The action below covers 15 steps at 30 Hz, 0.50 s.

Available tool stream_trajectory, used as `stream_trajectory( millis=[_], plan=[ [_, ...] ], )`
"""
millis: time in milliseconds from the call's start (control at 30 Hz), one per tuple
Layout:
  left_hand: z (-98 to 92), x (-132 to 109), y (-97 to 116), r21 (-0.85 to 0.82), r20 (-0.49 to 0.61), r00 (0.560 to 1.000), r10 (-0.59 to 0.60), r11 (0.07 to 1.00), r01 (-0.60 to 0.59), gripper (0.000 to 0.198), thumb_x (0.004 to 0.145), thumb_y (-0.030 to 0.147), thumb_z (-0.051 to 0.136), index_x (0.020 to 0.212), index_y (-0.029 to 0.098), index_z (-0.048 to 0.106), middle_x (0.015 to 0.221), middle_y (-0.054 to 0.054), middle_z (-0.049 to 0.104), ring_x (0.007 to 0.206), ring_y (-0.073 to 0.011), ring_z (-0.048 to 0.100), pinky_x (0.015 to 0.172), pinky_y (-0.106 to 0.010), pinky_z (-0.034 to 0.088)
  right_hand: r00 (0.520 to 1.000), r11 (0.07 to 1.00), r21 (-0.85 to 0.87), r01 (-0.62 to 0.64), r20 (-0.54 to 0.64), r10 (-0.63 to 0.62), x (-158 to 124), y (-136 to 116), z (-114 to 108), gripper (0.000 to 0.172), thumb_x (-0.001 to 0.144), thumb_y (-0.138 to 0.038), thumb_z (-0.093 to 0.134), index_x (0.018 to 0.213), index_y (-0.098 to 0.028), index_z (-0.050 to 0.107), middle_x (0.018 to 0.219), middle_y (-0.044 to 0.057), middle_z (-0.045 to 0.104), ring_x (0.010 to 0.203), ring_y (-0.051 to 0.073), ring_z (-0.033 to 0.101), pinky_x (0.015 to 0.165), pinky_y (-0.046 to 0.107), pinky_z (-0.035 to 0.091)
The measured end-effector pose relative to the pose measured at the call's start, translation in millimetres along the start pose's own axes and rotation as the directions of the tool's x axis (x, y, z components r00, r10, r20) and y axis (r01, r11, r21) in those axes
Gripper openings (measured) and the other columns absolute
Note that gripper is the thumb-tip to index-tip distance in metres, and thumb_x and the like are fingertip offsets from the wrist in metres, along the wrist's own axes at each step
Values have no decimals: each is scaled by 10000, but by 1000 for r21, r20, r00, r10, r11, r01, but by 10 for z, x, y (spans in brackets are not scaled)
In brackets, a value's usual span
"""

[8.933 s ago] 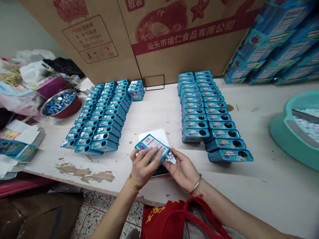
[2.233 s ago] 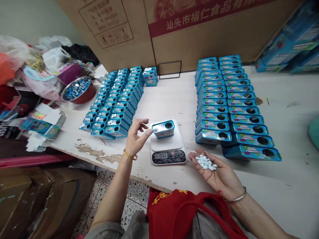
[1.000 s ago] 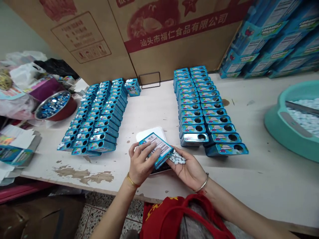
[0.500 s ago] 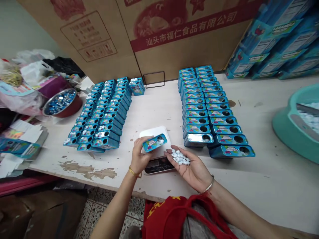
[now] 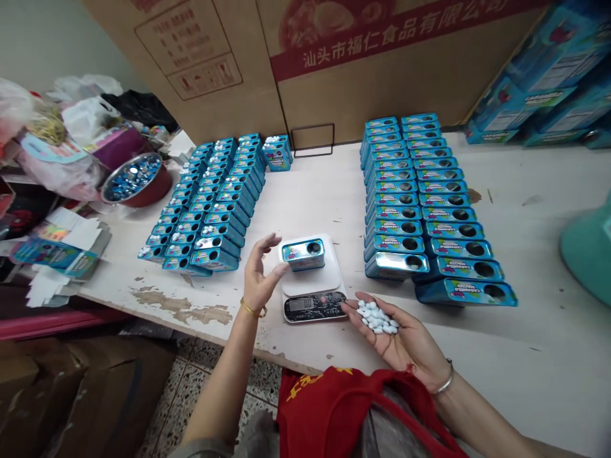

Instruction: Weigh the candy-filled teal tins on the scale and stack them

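My left hand (image 5: 258,277) hangs open, its fingers (image 5: 272,240) just beside the blue mint tin (image 5: 302,254), which sits alone on the platform of the digital scale (image 5: 312,283), while my cupped right hand (image 5: 396,337) cradles a small heap of white mints (image 5: 377,318) without clenching. Weighing the tin looks like the step in hand, between the rows of tins (image 5: 429,197) on the worktop (image 5: 525,331). The next move seems to call for a clear reading of the scale's display.
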<state>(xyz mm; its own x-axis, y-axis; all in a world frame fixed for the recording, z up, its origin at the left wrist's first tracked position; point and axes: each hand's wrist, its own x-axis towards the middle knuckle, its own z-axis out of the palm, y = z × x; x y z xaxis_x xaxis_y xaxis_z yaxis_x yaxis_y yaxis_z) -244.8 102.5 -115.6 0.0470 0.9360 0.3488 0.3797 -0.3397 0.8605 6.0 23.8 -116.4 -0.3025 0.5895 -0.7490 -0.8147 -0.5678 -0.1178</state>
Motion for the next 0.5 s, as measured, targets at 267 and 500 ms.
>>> stream_trajectory(
  millis=[267, 500],
  plan=[
    [441, -640, 600, 168, 424, 894, 142, 958, -232, 319, 833, 290, 567, 1134, 194, 521, 1013, -95, 592, 899, -183, 567, 771, -312, 487, 992, 993, -44, -113, 41, 115, -17, 127, -154, 258, 841, -124, 503, 1059, -53, 622, 999, 180, 702, 939, 243, 675, 770, 335, 578],
    [896, -884, 704, 342, 630, 771, 86, 861, -376, 189, 884, 221, 431, 1012, 165, 558, 1061, -97, 568, 921, -181, 541, 772, -303, 482, 992, 995, 1, -104, 70, 103, -15, 200, -263, 162, 819, -98, 526, 904, -95, 664, 793, 63, 731, 724, 153, 698, 705, 259, 581]
  ],
)
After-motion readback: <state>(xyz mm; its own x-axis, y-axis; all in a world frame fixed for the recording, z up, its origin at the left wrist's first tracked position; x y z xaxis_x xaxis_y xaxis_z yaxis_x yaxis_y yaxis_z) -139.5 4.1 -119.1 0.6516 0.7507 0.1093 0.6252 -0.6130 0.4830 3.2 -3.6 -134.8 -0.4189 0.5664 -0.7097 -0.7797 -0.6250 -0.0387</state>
